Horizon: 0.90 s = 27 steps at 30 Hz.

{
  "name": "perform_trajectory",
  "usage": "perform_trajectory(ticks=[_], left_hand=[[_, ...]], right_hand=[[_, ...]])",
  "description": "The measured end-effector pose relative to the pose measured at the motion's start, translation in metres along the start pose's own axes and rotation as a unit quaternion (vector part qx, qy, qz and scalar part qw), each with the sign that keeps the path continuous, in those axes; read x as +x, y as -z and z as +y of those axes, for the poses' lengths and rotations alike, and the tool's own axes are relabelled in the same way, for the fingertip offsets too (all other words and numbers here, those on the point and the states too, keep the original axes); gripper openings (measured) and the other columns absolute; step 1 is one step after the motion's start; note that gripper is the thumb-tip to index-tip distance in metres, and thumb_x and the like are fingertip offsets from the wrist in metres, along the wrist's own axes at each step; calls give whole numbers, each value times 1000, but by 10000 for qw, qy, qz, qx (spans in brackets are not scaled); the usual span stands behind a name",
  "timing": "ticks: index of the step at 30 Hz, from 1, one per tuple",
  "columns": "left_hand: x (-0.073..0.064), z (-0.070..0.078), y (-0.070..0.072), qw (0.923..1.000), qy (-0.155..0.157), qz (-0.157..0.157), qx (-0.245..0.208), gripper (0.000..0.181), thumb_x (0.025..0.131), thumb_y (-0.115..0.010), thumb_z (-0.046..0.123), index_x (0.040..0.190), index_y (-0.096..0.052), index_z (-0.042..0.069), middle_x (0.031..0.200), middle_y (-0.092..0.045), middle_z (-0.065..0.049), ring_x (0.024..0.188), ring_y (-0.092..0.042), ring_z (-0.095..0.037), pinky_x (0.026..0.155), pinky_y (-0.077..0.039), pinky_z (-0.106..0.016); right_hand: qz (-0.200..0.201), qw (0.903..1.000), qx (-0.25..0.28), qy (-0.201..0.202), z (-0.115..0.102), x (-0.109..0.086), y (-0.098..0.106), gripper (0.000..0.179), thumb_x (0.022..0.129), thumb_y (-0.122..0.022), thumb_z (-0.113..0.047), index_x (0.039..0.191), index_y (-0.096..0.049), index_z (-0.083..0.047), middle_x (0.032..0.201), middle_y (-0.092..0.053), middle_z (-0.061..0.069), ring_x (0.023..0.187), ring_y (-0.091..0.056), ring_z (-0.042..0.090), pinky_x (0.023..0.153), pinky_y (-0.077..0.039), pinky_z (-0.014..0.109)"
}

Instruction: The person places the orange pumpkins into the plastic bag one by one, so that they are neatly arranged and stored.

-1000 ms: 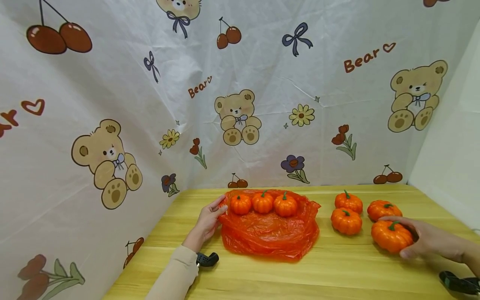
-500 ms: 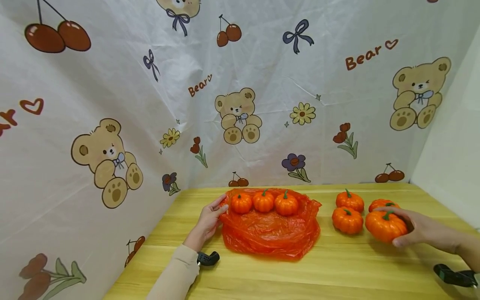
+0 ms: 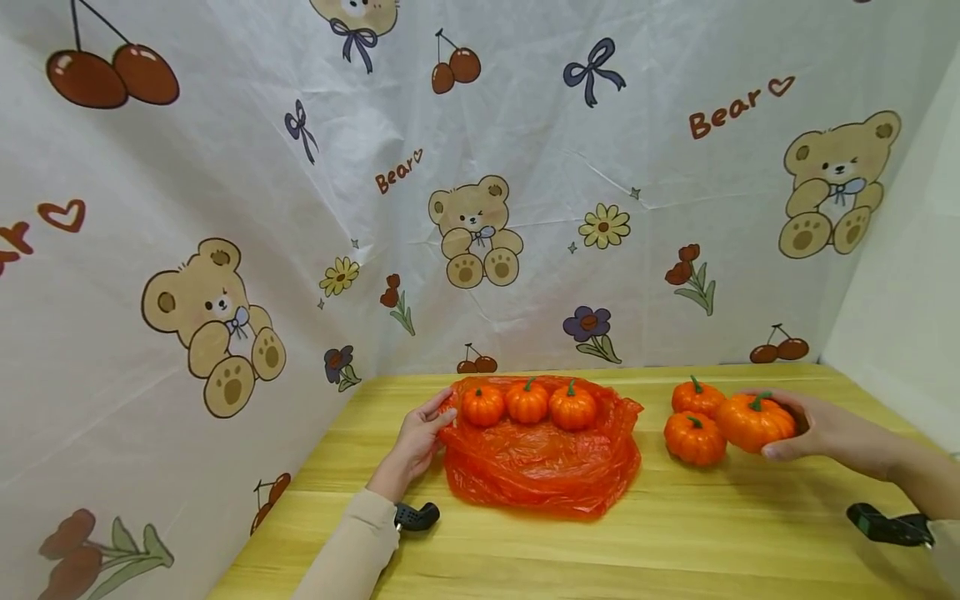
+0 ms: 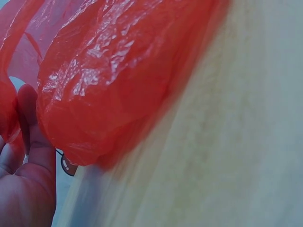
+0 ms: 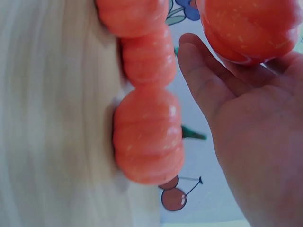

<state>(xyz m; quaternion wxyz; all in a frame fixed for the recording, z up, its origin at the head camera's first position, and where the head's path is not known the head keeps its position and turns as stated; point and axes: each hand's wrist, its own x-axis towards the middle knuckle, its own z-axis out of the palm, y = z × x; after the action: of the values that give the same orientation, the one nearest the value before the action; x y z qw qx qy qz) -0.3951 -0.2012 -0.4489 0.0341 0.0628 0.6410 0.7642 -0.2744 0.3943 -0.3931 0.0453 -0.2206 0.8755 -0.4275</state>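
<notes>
My left hand (image 3: 416,435) pinches the left edge of a thin red plastic bag (image 3: 540,479), its mouth spread wide. In the left wrist view the crinkled bag (image 4: 118,80) hangs beside the thumb and fingers. Inside the bag's back part sit three small orange toy pumpkins (image 3: 527,404) with green stems, in a row. My right hand (image 3: 825,423) grips another toy pumpkin (image 3: 753,425), held up off the table. In the right wrist view this pumpkin (image 5: 251,28) rests between thumb and fingers, above three more standing in a line.
Two pumpkins (image 3: 695,440) show on the wooden table (image 3: 600,554) right of the bag; a third, nearest pumpkin (image 5: 149,137) in the right wrist view is hidden behind the held one in the head view. A bear-printed sheet (image 3: 517,325) hangs behind the table.
My right hand has lifted its pumpkin and carried it left and away from me, now covering the pumpkin behind it. The left hand and the bag have stayed in place.
</notes>
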Motion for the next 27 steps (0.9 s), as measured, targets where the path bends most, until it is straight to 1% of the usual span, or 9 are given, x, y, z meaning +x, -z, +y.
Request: perform_trajectory(ticks=[1,5,8,11,13,15,20,22,27], left_hand=[[0,0,0,10000,10,-8,-2,56,99,-68,11,152,-53,19,152,-55,-14,104,-69,-12,77,-61,-22],[-1,-1,1,10000,56,-22,13,57,100,-68,12,153,-52,19,154,-53,-16,109,-68,-15,78,-62,-24],[-1,-1,1,10000,68,-28,-20,56,100,-68,12,153,-52,20,154,-52,-17,112,-68,-16,81,-62,-26],[0,-1,1,10000,34,-56,-7,56,100,-68,12,153,-52,19,154,-52,-17,114,-68,-17,83,-62,-26],[0,-1,1,10000,11,-60,8,56,100,-68,12,153,-52,19,154,-53,-17,113,-67,-17,83,-62,-26],[0,0,1,10000,-8,-45,11,56,99,-68,12,153,-52,18,154,-53,-16,112,-68,-17,82,-62,-26],[-1,1,0,10000,-7,17,-17,55,100,-68,10,152,-54,19,152,-55,-15,106,-68,-14,80,-62,-25],[-1,2,-1,10000,-14,12,3,55,100,-67,10,152,-53,19,153,-55,-14,104,-68,-13,79,-62,-24],[-1,1,-1,10000,-14,-16,16,55,100,-67,9,153,-53,18,155,-52,-15,107,-68,-14,79,-62,-25]], right_hand=[[29,10000,-78,-18,-3,2,0,67,99,-64,-9,154,-29,6,127,-59,-18,108,-58,-2,84,-53,17],[108,9996,-266,-45,-14,10,-2,70,98,-66,-14,155,-30,4,128,-62,-2,106,-59,1,83,-53,18],[158,9988,-444,-116,-25,17,-4,72,97,-67,-19,155,-31,4,134,-59,13,106,-58,-2,84,-52,18],[187,9980,-563,-216,-36,24,-6,77,96,-69,-23,156,-29,5,139,-56,22,107,-57,-5,85,-52,17],[194,9981,-528,-257,-41,30,-8,80,96,-71,-24,157,-28,4,140,-56,23,107,-58,-3,85,-53,18],[185,9985,-459,-217,-46,35,-10,80,96,-72,-23,157,-28,3,139,-56,22,107,-59,-1,85,-54,20],[186,9991,-343,-138,-54,47,-16,78,95,-72,-24,156,-31,3,137,-59,19,107,-60,4,86,-55,21],[173,9993,-278,-192,-56,51,-18,77,95,-72,-25,155,-33,3,136,-60,17,108,-61,6,87,-54,21],[103,9992,-210,-310,-60,62,-21,79,95,-73,-27,155,-31,3,135,-61,17,112,-61,19,89,-55,25]])
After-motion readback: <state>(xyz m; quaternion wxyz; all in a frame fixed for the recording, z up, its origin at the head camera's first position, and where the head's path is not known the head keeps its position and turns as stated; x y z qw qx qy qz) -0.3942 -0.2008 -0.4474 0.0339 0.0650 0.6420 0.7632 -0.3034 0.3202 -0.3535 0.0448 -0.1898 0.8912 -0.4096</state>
